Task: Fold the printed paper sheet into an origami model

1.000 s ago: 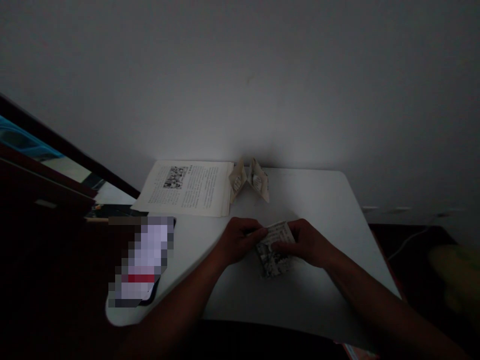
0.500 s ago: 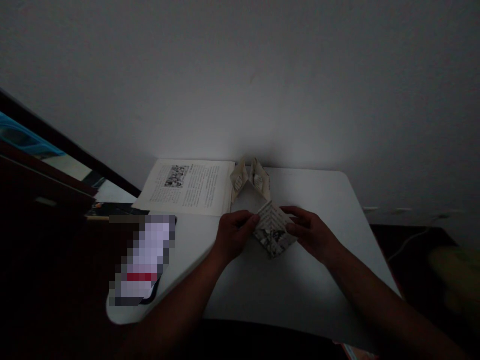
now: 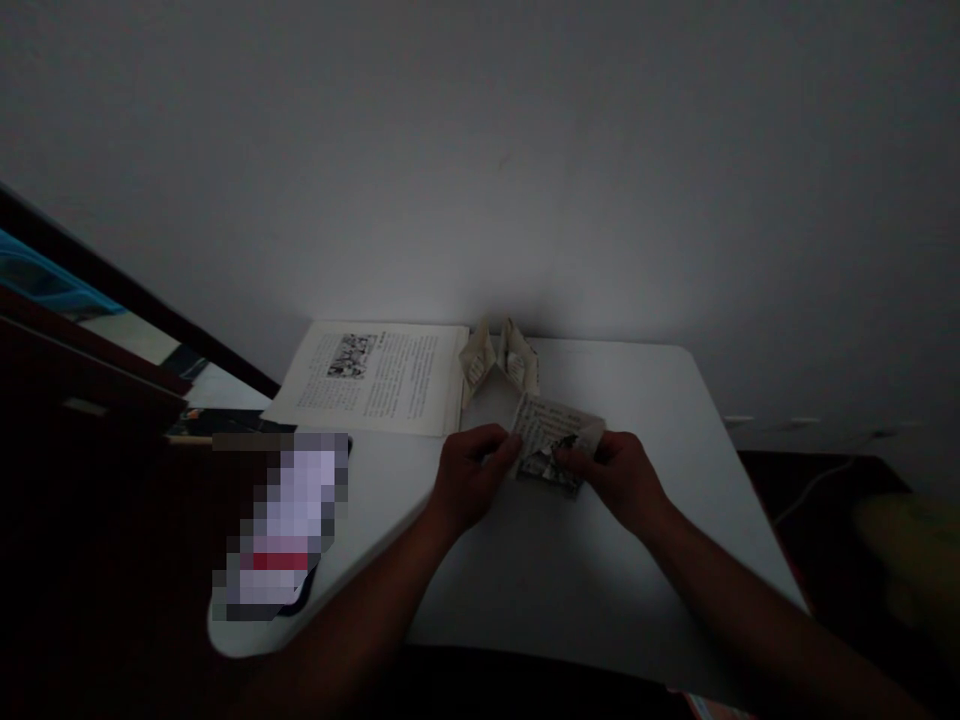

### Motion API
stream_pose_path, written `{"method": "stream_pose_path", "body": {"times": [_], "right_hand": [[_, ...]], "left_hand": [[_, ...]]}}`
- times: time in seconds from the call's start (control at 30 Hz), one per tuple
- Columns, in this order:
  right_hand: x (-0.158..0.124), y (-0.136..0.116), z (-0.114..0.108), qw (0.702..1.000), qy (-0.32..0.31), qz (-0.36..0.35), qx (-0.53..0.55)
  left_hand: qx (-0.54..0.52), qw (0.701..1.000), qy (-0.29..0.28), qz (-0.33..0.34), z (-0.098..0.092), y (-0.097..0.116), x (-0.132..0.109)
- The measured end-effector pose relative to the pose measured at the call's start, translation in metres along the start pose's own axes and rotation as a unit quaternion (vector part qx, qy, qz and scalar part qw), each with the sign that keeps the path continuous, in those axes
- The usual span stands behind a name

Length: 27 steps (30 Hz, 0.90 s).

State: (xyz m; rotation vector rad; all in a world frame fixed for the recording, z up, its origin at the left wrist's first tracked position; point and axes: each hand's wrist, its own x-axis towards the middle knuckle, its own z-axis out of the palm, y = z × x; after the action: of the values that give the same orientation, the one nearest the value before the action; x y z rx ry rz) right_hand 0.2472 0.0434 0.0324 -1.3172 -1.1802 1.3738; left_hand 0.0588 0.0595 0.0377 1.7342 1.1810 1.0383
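Note:
A folded sheet of printed paper point(image 3: 551, 425), with lines of text and a dark picture on its lower part, is held just above the white table. My left hand point(image 3: 474, 475) pinches its left edge between thumb and fingers. On the other side, my right hand point(image 3: 619, 475) is closed on the right part, with the thumb pressed over the printed picture. Behind my hands stands another folded paper piece point(image 3: 499, 365) with two raised points. Dim light hides the finer creases.
A stack of printed pages point(image 3: 375, 380) lies at the table's back left, against the wall point(image 3: 480, 180). Nearer on the left is a phone point(image 3: 292, 520), its screen blurred out. The white table point(image 3: 637, 385) has a rounded back right corner. A pale cable point(image 3: 814, 485) hangs beyond its right side.
The folded paper has turned from a diamond to a squarer position. My right hand has moved from loosely touching its edge to gripping it with the thumb on top.

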Motion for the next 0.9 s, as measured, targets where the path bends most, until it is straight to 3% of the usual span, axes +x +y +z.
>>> {"method": "stream_pose_path", "body": {"times": [0.17, 0.3, 0.5, 0.9], "right_hand": [[-0.0013, -0.0016, -0.0011, 1.0, 0.004, 0.01, 0.018], [-0.0025, -0.0048, 0.0, 1.0, -0.016, 0.007, -0.006], [-0.0044, -0.0074, 0.0029, 0.998, -0.04, -0.001, -0.045], [-0.003, -0.0055, 0.0038, 0.997, -0.054, -0.006, -0.054]], "left_hand": [[-0.026, 0.992, -0.122, 0.011, -0.0008, -0.0028, -0.0027], [-0.099, 0.977, -0.186, 0.022, 0.0006, -0.0036, -0.0039], [-0.16, 0.964, -0.21, -0.018, 0.0041, -0.0062, -0.004], [-0.052, 0.976, -0.207, -0.038, 0.0066, -0.0041, -0.0054]]}}
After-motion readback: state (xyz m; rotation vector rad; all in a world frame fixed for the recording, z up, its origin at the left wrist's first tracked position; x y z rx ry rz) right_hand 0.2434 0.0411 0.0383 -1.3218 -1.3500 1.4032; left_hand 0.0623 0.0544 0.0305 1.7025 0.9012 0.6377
